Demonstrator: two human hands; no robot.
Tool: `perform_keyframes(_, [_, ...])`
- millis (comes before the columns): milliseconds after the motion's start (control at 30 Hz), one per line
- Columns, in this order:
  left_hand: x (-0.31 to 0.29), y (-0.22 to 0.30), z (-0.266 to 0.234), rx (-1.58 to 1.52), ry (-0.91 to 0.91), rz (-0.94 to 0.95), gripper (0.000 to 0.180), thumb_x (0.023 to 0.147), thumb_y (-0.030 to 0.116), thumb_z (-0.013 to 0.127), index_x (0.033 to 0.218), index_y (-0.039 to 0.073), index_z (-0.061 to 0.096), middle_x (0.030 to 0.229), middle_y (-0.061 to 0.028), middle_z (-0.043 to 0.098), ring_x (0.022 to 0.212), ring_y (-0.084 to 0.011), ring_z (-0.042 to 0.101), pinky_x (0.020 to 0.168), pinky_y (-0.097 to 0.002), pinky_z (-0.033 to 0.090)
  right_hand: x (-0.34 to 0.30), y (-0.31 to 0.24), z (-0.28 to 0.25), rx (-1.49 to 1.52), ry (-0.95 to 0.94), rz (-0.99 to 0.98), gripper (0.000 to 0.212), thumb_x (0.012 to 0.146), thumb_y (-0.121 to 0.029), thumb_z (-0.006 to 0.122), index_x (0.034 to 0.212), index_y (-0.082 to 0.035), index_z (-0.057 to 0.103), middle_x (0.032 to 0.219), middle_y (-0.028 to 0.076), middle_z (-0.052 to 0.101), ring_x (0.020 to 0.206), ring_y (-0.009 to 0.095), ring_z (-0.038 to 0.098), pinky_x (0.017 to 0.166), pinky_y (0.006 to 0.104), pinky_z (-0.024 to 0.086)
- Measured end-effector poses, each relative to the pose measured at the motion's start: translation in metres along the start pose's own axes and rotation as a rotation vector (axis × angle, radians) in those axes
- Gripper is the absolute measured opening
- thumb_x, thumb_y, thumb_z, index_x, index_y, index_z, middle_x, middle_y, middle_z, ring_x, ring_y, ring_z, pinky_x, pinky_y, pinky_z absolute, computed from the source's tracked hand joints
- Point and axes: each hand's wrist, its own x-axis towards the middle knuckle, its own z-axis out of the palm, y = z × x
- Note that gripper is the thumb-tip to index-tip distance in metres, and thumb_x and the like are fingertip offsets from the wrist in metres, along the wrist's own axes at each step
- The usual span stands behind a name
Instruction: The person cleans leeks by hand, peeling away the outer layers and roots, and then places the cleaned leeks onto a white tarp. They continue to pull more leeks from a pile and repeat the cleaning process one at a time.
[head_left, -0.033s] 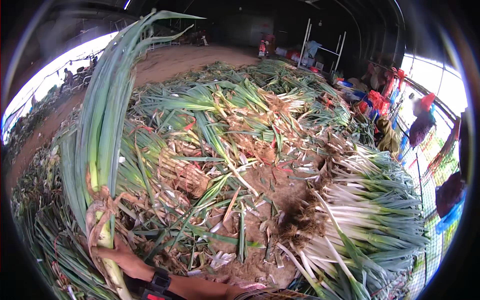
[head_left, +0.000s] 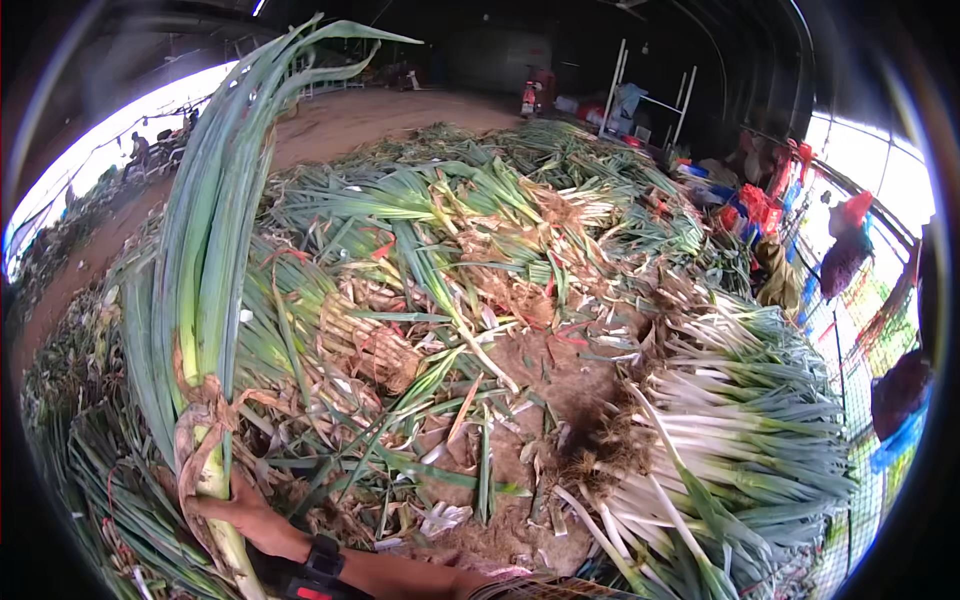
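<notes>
No packages, labels, signs or screens can be made out among the heaps of greens.

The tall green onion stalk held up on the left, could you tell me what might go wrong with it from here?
The left hand grips the stalk only near its base, so the long leaves may bend or snap. Dry brown skin hangs loose by the grip and may let it slip. Dropped, it could get lost among the uncleaned onions.
</notes>
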Motion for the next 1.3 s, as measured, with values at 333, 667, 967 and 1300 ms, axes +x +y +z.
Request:
perform_keyframes(333, [0.034,0.033,0.018,-0.102,-0.005,0.124,0.060,0.084,0.015,0.056,0.133,-0.003,0.026,0.120,-0.0187,0.042,0.100,-0.0244,0.047,0.081,-0.0333,0.042,-0.038,0.055,0.003,0.029,-0.082,0.191,0.048,0.079,-0.010,0.064,0.120,-0.003,0.039,0.099,0.005,0.054,0.087,0.012,0.053,0.075,0.0271,0.044])
perform_keyframes(667, [0.029,-0.013,0.007,-0.253,0.067,-0.029,0.057,0.085,0.022,0.054,0.131,0.007,0.024,0.124,-0.0196,0.038,0.106,-0.0253,0.045,0.085,-0.0324,0.039,-0.048,0.042,0.025,0.074,-0.102,0.112,0.039,0.077,-0.008,0.065,0.110,-0.002,0.043,0.091,0.005,0.055,0.079,0.011,0.055,0.068,0.0259,0.045])
perform_keyframes(967, [0.045,-0.009,0.017,-0.226,0.088,-0.003,0.046,0.084,0.024,0.052,0.119,0.005,0.029,0.114,-0.0194,0.041,0.098,-0.0271,0.046,0.080,-0.0349,0.040,-0.048,0.036,0.023,-0.021,-0.272,0.226,0.051,0.076,-0.007,0.066,0.120,0.000,0.041,0.101,0.004,0.054,0.087,0.009,0.051,0.074,0.0237,0.045])
perform_keyframes(1300, [0.060,-0.007,0.028,-0.209,0.086,0.013,0.036,0.082,0.025,0.051,0.106,0.003,0.035,0.102,-0.0192,0.045,0.090,-0.0292,0.048,0.075,-0.0376,0.040,-0.043,0.003,0.031,-0.064,-0.118,-0.085,0.044,0.078,-0.006,0.063,0.117,-0.002,0.042,0.079,0.000,0.052,0.056,0.005,0.045,0.048,0.0198,0.038])
